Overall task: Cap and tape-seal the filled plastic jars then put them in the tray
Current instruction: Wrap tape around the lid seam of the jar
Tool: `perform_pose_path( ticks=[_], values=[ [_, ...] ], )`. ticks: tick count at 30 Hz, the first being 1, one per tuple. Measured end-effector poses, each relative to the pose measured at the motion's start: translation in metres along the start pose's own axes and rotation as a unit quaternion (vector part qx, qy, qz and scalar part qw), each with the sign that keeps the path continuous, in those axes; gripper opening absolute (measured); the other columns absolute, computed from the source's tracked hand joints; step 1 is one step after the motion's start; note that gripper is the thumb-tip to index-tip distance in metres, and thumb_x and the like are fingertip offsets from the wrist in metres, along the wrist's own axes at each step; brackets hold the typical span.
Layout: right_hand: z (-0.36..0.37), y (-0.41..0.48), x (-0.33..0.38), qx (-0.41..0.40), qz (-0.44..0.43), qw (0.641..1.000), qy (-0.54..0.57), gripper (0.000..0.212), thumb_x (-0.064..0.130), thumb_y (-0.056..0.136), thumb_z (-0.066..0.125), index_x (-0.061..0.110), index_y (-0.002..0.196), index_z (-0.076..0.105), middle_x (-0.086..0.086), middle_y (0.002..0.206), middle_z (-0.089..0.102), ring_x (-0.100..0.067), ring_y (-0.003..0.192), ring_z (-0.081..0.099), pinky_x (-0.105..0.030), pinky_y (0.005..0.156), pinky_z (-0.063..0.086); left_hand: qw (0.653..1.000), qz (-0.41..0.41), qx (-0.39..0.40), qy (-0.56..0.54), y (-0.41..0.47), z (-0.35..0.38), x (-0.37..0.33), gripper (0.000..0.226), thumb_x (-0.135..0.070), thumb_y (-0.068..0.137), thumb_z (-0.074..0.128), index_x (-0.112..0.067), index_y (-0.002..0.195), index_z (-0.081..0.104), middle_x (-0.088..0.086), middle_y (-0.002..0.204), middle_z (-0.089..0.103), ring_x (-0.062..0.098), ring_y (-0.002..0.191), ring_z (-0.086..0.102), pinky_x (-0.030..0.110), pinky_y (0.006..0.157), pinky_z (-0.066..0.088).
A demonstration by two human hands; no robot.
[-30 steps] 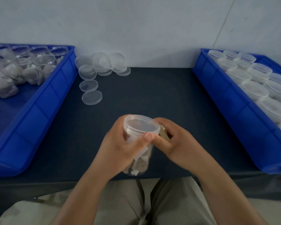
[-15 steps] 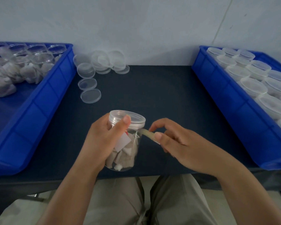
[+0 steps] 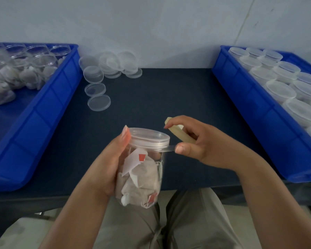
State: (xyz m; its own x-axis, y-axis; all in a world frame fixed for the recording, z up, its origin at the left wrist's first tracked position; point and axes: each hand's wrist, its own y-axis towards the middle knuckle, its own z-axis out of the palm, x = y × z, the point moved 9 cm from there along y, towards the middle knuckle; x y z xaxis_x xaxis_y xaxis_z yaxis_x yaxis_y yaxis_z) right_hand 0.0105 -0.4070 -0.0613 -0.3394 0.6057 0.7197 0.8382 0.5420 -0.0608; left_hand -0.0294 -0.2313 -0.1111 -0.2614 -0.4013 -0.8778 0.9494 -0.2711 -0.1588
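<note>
My left hand (image 3: 109,164) grips a clear plastic jar (image 3: 142,173) filled with tea bags, held over the table's front edge with its clear lid (image 3: 148,138) on. My right hand (image 3: 201,142) holds a small roll of clear tape (image 3: 178,132) just right of the lid. A short strip of tape (image 3: 168,148) runs from the lid's rim to my right thumb. The blue tray (image 3: 255,112) on the right holds several capped jars.
A blue tray (image 3: 48,112) on the left holds several open filled jars (image 3: 25,69). Loose clear lids (image 3: 108,69) lie and lean at the back of the dark table (image 3: 160,97), by the wall. My lap is below the table edge.
The jar has been turned in my left hand. My right hand has drawn the tape roll up and to the right, stretching a strip of tape from the lid's rim.
</note>
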Motion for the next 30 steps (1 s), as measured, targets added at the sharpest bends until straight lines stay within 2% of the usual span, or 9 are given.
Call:
perform_pose_path(
  ticks=[4, 6, 9, 12, 16, 19, 24, 27, 30],
  values=[
    [0.009, 0.006, 0.009, 0.021, -0.026, 0.999, 0.039, 0.054, 0.085, 0.081, 0.055, 0.057, 0.127, 0.055, 0.037, 0.121, 0.060, -0.003, 0.092, 0.063, -0.017, 0.074, 0.048, 0.995, 0.012, 0.087, -0.039, -0.002, 0.023, -0.002, 0.066, -0.074, 0.091, 0.063, -0.015, 0.114, 0.083, 0.005, 0.099, 0.080, 0.018, 0.091, 0.077, 0.031, 0.081, 0.062],
    [0.016, 0.007, 0.011, 0.038, -0.038, 0.997, 0.057, 0.051, 0.080, 0.083, 0.058, 0.056, 0.129, 0.057, 0.030, 0.132, 0.060, -0.005, 0.111, 0.065, -0.023, 0.087, 0.055, 0.992, 0.003, 0.124, -0.034, 0.000, 0.034, -0.001, 0.076, -0.074, 0.090, 0.063, -0.006, 0.119, 0.078, 0.010, 0.103, 0.076, 0.022, 0.095, 0.073, 0.034, 0.087, 0.058],
    [0.025, 0.003, 0.013, 0.057, -0.054, 0.994, 0.074, 0.054, 0.074, 0.082, 0.064, 0.060, 0.134, 0.055, 0.034, 0.139, 0.057, 0.008, 0.130, 0.055, -0.016, 0.095, 0.051, 0.985, -0.020, 0.174, 0.001, 0.002, 0.037, 0.004, 0.097, -0.078, 0.088, 0.064, 0.008, 0.133, 0.063, 0.017, 0.118, 0.068, 0.029, 0.108, 0.065, 0.039, 0.098, 0.050],
    [0.030, -0.002, 0.013, 0.039, -0.062, 0.994, 0.077, 0.059, 0.077, 0.081, 0.066, 0.063, 0.137, 0.053, 0.034, 0.141, 0.057, 0.011, 0.132, 0.053, -0.021, 0.101, 0.048, 0.980, -0.036, 0.190, 0.040, 0.000, 0.028, 0.002, 0.080, -0.082, 0.086, 0.062, -0.018, 0.132, 0.076, 0.000, 0.125, 0.077, 0.016, 0.118, 0.071, 0.029, 0.101, 0.055],
    [0.029, -0.007, 0.012, -0.001, -0.067, 0.988, 0.142, 0.056, 0.081, 0.087, 0.058, 0.054, 0.136, 0.059, 0.022, 0.141, 0.063, 0.004, 0.135, 0.056, -0.025, 0.105, 0.052, 0.988, -0.021, 0.094, 0.120, 0.008, 0.014, -0.003, 0.082, -0.094, 0.070, 0.065, -0.030, 0.117, 0.083, 0.002, 0.118, 0.080, 0.017, 0.111, 0.076, 0.027, 0.089, 0.060],
    [0.025, -0.010, 0.008, -0.032, -0.050, 0.989, 0.136, 0.047, 0.079, 0.092, 0.054, 0.054, 0.132, 0.059, 0.021, 0.131, 0.065, -0.004, 0.120, 0.065, -0.015, 0.093, 0.051, 0.975, 0.053, -0.017, 0.213, 0.008, 0.000, -0.021, 0.080, -0.097, 0.076, 0.056, -0.031, 0.116, 0.079, 0.006, 0.112, 0.080, 0.020, 0.102, 0.077, 0.030, 0.080, 0.060],
    [0.021, -0.011, 0.000, -0.067, -0.028, 0.991, 0.108, 0.055, 0.087, 0.090, 0.046, 0.050, 0.130, 0.057, 0.021, 0.120, 0.066, -0.008, 0.106, 0.067, -0.015, 0.082, 0.052, 0.958, 0.054, -0.052, 0.277, -0.001, 0.001, -0.018, 0.078, -0.102, 0.076, 0.041, -0.059, 0.139, 0.059, -0.023, 0.130, 0.072, -0.002, 0.118, 0.070, 0.029, 0.097, 0.052],
    [0.025, -0.011, -0.001, -0.076, -0.012, 0.993, 0.086, 0.056, 0.091, 0.085, 0.049, 0.053, 0.125, 0.053, 0.021, 0.120, 0.063, -0.009, 0.102, 0.066, -0.025, 0.080, 0.056, 0.936, 0.084, -0.074, 0.335, -0.005, 0.007, -0.021, 0.084, -0.098, 0.073, 0.049, -0.048, 0.140, 0.052, -0.037, 0.125, 0.064, -0.009, 0.112, 0.067, 0.014, 0.079, 0.056],
    [0.027, -0.013, 0.000, -0.096, 0.005, 0.993, 0.075, 0.059, 0.089, 0.083, 0.054, 0.048, 0.125, 0.052, 0.020, 0.113, 0.063, -0.008, 0.095, 0.065, -0.026, 0.073, 0.054, 0.916, 0.125, -0.091, 0.369, -0.006, 0.009, -0.029, 0.070, -0.078, 0.070, 0.070, -0.037, 0.124, 0.054, -0.027, 0.117, 0.067, 0.000, 0.106, 0.070, 0.011, 0.079, 0.054]
  ],
)
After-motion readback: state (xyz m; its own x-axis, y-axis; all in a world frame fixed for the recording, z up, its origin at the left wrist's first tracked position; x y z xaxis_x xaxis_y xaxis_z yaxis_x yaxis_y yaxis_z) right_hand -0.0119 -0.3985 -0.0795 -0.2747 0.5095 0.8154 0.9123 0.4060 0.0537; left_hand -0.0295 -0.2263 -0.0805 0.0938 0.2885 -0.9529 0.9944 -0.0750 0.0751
